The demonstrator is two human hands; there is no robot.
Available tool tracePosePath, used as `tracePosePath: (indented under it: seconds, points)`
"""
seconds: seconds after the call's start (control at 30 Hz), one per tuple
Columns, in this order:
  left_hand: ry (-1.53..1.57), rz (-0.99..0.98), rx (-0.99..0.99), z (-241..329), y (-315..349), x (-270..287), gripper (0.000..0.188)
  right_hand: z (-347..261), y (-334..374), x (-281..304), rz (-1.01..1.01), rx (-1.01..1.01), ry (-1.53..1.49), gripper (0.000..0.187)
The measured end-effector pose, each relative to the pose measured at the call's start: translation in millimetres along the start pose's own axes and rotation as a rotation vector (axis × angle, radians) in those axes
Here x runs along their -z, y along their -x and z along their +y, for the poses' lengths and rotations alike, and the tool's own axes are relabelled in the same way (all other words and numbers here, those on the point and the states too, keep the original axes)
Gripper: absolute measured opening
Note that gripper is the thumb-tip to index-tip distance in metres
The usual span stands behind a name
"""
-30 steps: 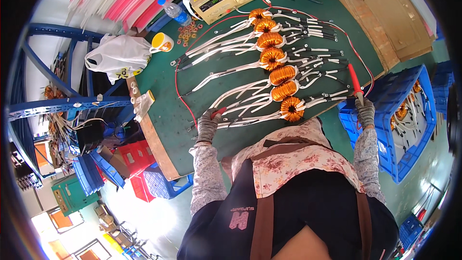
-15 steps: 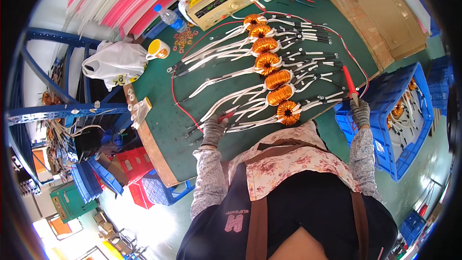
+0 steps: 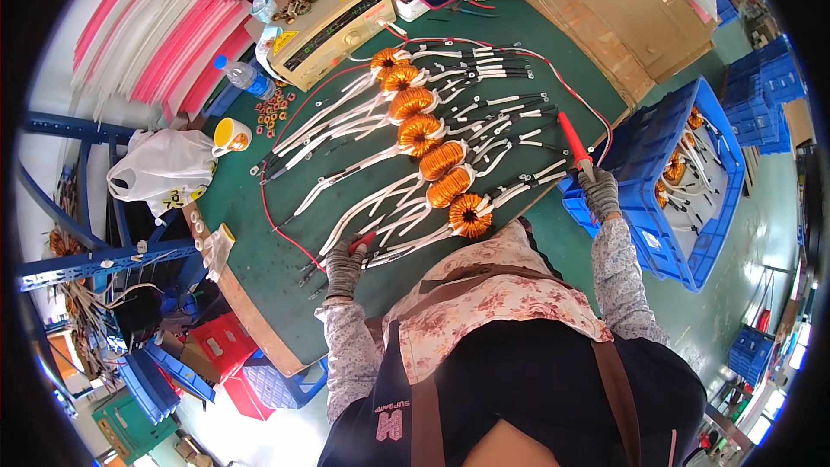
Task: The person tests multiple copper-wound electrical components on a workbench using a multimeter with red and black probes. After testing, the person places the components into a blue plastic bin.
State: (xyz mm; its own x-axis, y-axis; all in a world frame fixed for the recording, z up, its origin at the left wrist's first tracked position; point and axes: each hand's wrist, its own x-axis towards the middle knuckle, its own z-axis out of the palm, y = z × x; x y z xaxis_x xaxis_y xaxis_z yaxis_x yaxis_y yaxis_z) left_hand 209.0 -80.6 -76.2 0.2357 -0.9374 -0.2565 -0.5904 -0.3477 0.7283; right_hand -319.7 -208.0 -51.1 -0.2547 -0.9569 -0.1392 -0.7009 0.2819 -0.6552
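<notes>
Over there the right hand (image 3: 601, 194) is closed round a red probe (image 3: 571, 138), the left hand (image 3: 345, 271) grips a red handle (image 3: 363, 243) beside white leads (image 3: 399, 251), coils (image 3: 442, 160) line the desk (image 3: 268, 277) between and beyond both hands, and a crate (image 3: 638, 192) sits right of the right hand.

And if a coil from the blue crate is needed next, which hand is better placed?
Likely the right hand: it is beside the crate, though holding a red stick. The left hand, holding a red piece, is farther away.

7 coils (image 3: 442, 160) on table (image 3: 277, 294), mug (image 3: 232, 135) left, crate (image 3: 640, 177) right, instrument (image 3: 333, 39) behind
</notes>
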Motion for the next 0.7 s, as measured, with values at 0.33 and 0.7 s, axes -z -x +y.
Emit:
tracePosePath:
  seconds: [0.33,0.7]
  points:
    - [-0.015,-0.047,0.035,-1.5,-0.2,3.8,0.030,9.4,-3.3,-2.8,-0.038,0.014,0.036,0.030]
    - [-0.063,-0.081,0.144,-2.1,1.9,6.1,0.034,14.5,-10.8,-3.4,-0.024,0.041,0.160,0.029]
